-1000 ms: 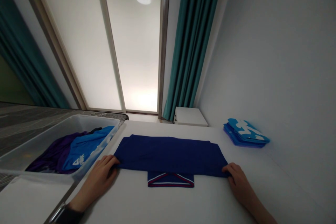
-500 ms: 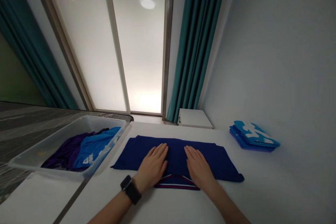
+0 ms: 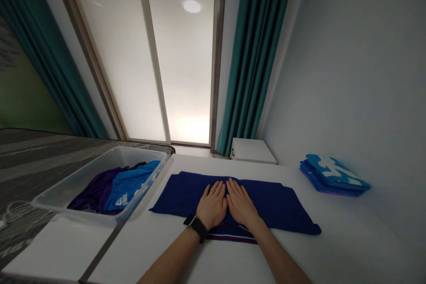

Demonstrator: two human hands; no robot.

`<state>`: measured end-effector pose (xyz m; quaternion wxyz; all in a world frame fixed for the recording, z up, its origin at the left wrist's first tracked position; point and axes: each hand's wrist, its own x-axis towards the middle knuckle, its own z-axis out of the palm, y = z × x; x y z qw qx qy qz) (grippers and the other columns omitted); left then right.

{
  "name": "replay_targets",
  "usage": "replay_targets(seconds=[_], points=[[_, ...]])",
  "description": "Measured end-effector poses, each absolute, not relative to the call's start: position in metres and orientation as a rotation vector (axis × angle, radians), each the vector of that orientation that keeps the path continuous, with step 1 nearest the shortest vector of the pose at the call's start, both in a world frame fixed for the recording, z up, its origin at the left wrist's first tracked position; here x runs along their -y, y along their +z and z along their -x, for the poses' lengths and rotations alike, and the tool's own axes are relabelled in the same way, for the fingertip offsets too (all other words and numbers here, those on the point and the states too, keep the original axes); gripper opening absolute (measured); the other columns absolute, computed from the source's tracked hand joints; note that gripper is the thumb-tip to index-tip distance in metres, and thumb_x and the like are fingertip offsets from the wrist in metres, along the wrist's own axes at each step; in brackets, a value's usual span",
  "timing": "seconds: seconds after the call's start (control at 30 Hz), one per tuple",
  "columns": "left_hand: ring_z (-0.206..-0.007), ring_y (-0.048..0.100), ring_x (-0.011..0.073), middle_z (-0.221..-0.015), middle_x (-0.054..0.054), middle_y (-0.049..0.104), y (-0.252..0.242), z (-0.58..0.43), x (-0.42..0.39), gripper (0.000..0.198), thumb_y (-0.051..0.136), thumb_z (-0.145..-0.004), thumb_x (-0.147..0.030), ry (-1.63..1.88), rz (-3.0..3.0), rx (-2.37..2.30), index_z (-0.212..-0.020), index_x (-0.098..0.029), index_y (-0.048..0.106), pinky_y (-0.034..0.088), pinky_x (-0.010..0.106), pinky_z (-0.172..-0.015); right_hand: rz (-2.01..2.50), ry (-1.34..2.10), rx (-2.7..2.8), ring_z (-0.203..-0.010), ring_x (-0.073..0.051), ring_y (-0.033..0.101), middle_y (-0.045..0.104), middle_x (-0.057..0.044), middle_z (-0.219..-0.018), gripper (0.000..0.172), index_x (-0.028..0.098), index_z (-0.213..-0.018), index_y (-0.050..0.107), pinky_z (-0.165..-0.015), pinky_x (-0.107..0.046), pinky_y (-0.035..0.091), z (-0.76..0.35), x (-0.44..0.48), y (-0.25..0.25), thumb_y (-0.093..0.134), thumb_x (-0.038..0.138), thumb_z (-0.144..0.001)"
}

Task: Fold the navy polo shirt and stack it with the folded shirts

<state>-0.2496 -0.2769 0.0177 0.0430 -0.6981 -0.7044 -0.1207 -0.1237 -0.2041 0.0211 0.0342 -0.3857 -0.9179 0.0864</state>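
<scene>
1. Both left hand (image 3: pixel 213 206) and right hand (image 3: pixel 242 203) are laid palm down, side by side, fingers straight; nothing is gripped by either.
2. Under them, the middle of a folded dark blue shirt (image 3: pixel 186 195) is pressed; it is spread crosswise on the white table (image 3: pixel 146 248), striped collar (image 3: pixel 229 238) toward the near side.
3. On the left wrist a black watch (image 3: pixel 197 226) is worn.
4. At left, purple clothing (image 3: pixel 96 188) and blue clothing (image 3: pixel 129 186) are held in a clear bin (image 3: pixel 96 219).
5. At far right, folded clothes (image 3: pixel 336 175) are stacked near the wall (image 3: pixel 359 75).
</scene>
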Motion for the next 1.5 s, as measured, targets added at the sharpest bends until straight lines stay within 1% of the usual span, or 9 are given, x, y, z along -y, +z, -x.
replay_targets(seconds=[0.23, 0.37, 0.47, 0.63, 0.97, 1.1, 1.23, 1.4, 1.5], points=[[-0.143, 0.028, 0.0212, -0.154, 0.005, 0.032, 0.022, 0.299, 0.288, 0.053, 0.03, -0.098, -0.043, -0.319, 2.098, 2.218, -0.145, -0.02, 0.039, 0.021, 0.046, -0.117, 1.227, 0.32, 2.795, -0.146, -0.019, 0.011, 0.013, -0.007, -0.158, 0.063, 0.009, -0.152, 0.02, -0.118, -0.042, 0.008, 0.125, 0.205, 0.02, 0.017, 0.04, -0.097], [-0.141, 0.031, 0.0244, -0.152, 0.005, 0.036, 0.025, 0.339, 0.303, 0.053, 0.036, -0.097, -0.042, -0.254, 1.97, 2.294, -0.146, -0.024, 0.037, 0.022, 0.05, -0.116, 1.236, 0.35, 2.798, -0.146, -0.019, 0.009, 0.012, -0.006, -0.159, 0.065, 0.009, -0.152, 0.019, -0.118, -0.042, 0.006, 0.125, 0.206, 0.023, 0.016, 0.044, -0.097], [-0.141, 0.032, 0.0241, -0.152, 0.005, 0.038, 0.025, 0.351, 0.31, 0.052, 0.035, -0.097, -0.042, -0.244, 1.925, 2.294, -0.146, -0.024, 0.039, 0.024, 0.049, -0.115, 1.239, 0.358, 2.815, -0.146, -0.019, 0.009, 0.011, -0.006, -0.159, 0.065, 0.009, -0.152, 0.018, -0.119, -0.041, 0.005, 0.124, 0.206, 0.025, 0.015, 0.044, -0.097], [-0.141, 0.032, 0.0235, -0.151, 0.004, 0.039, 0.025, 0.346, 0.313, 0.051, 0.033, -0.097, -0.041, -0.25, 1.895, 2.279, -0.145, -0.024, 0.04, 0.024, 0.047, -0.115, 1.225, 0.346, 2.81, -0.146, -0.019, 0.01, 0.011, -0.006, -0.159, 0.065, 0.01, -0.152, 0.017, -0.119, -0.041, 0.005, 0.122, 0.204, 0.021, 0.015, 0.045, -0.097], [-0.142, 0.028, 0.029, -0.15, 0.012, 0.04, 0.023, 0.314, 0.325, 0.056, 0.034, -0.096, -0.042, -0.334, 1.828, 2.352, -0.146, -0.017, 0.037, 0.021, 0.055, -0.114, 0.995, 0.368, 2.897, -0.145, -0.017, 0.014, 0.015, -0.006, -0.158, 0.062, 0.016, -0.152, 0.019, -0.119, -0.041, 0.011, 0.1, 0.18, 0.02, 0.017, 0.048, -0.099], [-0.144, 0.021, 0.0335, -0.153, 0.018, 0.032, 0.021, 0.289, 0.337, 0.062, 0.033, -0.095, -0.046, -0.328, 1.834, 2.373, -0.147, -0.011, 0.034, 0.019, 0.059, -0.114, 0.794, 0.379, 2.93, -0.145, -0.017, 0.016, 0.019, -0.005, -0.158, 0.06, 0.02, -0.152, 0.019, -0.119, -0.041, 0.013, 0.084, 0.162, 0.02, 0.023, 0.048, -0.099], [-0.145, 0.016, 0.0334, -0.155, 0.016, 0.028, 0.02, 0.276, 0.347, 0.065, 0.029, -0.096, -0.051, -0.351, 1.935, 2.343, -0.149, -0.012, 0.031, 0.017, 0.057, -0.115, 0.666, 0.388, 2.959, -0.145, -0.017, 0.017, 0.021, -0.004, -0.158, 0.058, 0.023, -0.152, 0.018, -0.119, -0.043, 0.014, 0.076, 0.15, 0.019, 0.025, 0.048, -0.1], [-0.142, 0.027, 0.0275, -0.153, 0.011, 0.035, 0.039, 0.301, 0.351, 0.057, 0.027, -0.099, -0.048, -0.428, 2.085, 2.247, -0.147, -0.019, 0.033, 0.024, 0.049, -0.114, 0.652, 0.395, 2.976, -0.145, -0.017, 0.017, 0.02, -0.003, -0.158, 0.058, 0.023, -0.152, 0.019, -0.119, -0.042, 0.013, 0.072, 0.151, 0.025, 0.025, 0.049, -0.1], [-0.127, 0.047, 0.0225, -0.137, 0.008, 0.054, 0.052, 0.333, 0.353, 0.043, 0.029, -0.1, -0.037, -0.532, 2.008, 2.286, -0.137, -0.022, 0.047, 0.035, 0.042, -0.107, 0.634, 0.444, 2.983, -0.144, -0.019, 0.021, 0.02, -0.001, -0.158, 0.057, 0.027, -0.151, 0.022, -0.119, -0.042, 0.014, 0.064, 0.148, 0.034, 0.029, 0.05, -0.099]])
